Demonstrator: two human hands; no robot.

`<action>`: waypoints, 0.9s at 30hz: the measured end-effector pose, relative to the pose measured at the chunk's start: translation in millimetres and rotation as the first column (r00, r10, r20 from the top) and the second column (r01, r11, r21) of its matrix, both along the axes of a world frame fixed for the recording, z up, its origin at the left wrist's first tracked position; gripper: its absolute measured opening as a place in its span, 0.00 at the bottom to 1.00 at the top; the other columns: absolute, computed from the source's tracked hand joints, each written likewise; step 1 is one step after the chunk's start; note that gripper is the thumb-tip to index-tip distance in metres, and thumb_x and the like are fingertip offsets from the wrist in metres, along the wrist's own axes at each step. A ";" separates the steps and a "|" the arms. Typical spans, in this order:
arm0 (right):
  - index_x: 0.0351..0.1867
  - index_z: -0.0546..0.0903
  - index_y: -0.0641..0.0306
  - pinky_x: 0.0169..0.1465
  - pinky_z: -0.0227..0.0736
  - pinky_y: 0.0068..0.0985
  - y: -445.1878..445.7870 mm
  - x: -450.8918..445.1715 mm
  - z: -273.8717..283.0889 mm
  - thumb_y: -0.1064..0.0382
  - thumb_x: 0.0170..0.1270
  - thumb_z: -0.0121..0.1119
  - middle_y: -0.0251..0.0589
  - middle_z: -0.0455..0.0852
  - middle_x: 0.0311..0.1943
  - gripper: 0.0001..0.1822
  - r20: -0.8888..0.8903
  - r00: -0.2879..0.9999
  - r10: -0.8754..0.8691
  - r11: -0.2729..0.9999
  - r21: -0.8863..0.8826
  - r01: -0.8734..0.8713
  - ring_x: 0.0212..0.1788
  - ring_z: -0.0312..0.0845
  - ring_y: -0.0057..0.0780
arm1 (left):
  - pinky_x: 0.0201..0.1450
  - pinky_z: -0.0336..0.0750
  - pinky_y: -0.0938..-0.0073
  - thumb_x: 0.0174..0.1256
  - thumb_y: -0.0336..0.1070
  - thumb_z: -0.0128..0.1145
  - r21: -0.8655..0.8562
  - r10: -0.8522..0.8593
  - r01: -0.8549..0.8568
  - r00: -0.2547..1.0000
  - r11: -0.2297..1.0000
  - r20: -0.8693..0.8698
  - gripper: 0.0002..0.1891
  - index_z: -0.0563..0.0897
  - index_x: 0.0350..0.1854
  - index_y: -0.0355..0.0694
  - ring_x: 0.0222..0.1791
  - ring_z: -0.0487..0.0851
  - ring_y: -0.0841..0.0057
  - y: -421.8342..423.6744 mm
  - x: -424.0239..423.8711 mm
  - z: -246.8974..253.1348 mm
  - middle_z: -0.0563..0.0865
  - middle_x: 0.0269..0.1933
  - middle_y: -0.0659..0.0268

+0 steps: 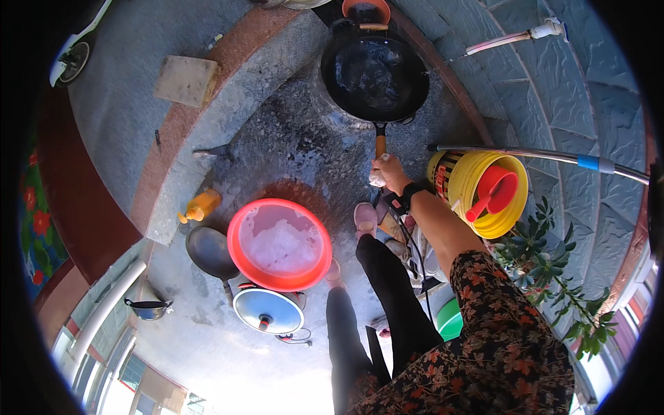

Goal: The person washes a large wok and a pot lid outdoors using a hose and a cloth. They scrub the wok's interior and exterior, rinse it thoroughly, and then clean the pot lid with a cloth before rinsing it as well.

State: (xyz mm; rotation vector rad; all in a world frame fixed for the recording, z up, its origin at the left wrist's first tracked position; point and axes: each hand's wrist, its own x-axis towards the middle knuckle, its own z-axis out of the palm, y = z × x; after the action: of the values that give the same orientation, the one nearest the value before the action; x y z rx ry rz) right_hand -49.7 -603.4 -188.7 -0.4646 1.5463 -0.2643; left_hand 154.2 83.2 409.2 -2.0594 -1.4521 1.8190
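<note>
My right hand [392, 175] is closed around a crumpled white cloth or wad [377, 178] at the lower end of a wok's wood-coloured handle [381, 141]. Whether the fingers also wrap the handle itself is hard to make out. The black wok [374, 78] sits on a round, soot-marked stove or stand [332, 111], its inside dark and shiny. A dark band circles my right wrist. My left hand is out of view.
To the left stands a red basin [327, 246] of foamy water, near a dark frying pan [210, 251], a lidded electric pot [270, 308] and a yellow bottle [204, 204]. A yellow bucket [456, 194] holds a red dipper [495, 192]; a metal pole [534, 152] crosses it.
</note>
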 end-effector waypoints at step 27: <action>0.51 0.72 0.66 0.42 0.81 0.33 186.0 -150.1 226.4 0.67 0.62 0.61 0.39 0.77 0.37 0.17 -0.082 0.952 0.294 0.948 0.150 -0.280 0.38 0.78 0.29 | 0.45 0.84 0.61 0.70 0.44 0.55 -0.391 -0.114 0.163 0.983 0.906 0.147 0.18 0.78 0.54 0.36 0.47 0.87 0.61 -11.1 84.2 -134.0 0.83 0.51 0.58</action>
State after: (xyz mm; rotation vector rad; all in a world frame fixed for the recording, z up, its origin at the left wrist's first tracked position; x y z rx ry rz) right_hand -199.7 -417.4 37.7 -0.5948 1.5624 0.0927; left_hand 238.4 72.1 275.2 -2.4203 -0.9755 2.1071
